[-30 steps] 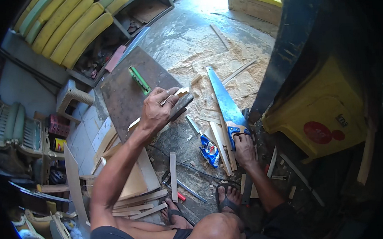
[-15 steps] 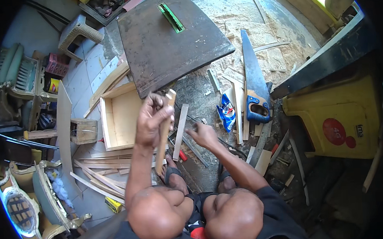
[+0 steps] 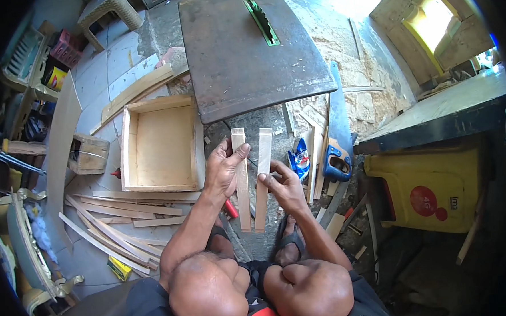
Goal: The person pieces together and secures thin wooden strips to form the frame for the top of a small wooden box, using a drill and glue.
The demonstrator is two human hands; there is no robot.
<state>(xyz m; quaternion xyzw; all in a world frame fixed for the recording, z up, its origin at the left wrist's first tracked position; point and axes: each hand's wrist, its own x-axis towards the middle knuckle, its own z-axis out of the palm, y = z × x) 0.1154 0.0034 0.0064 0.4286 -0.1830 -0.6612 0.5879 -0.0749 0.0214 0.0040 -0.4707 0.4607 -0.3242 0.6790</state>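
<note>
My left hand [image 3: 224, 170] grips one wooden strip [image 3: 241, 178] and my right hand [image 3: 282, 185] pinches a second strip [image 3: 262, 177], side by side above my knees. The open wooden box [image 3: 162, 143] lies to the left, the metal saw table [image 3: 247, 49] farther off.

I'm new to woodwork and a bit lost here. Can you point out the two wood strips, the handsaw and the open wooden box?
left strip [image 3: 241, 181], head view, its middle
right strip [image 3: 262, 183], head view, its middle
handsaw [image 3: 337, 164], head view, blue handle
wooden box [image 3: 128, 147], head view, left wall
</note>
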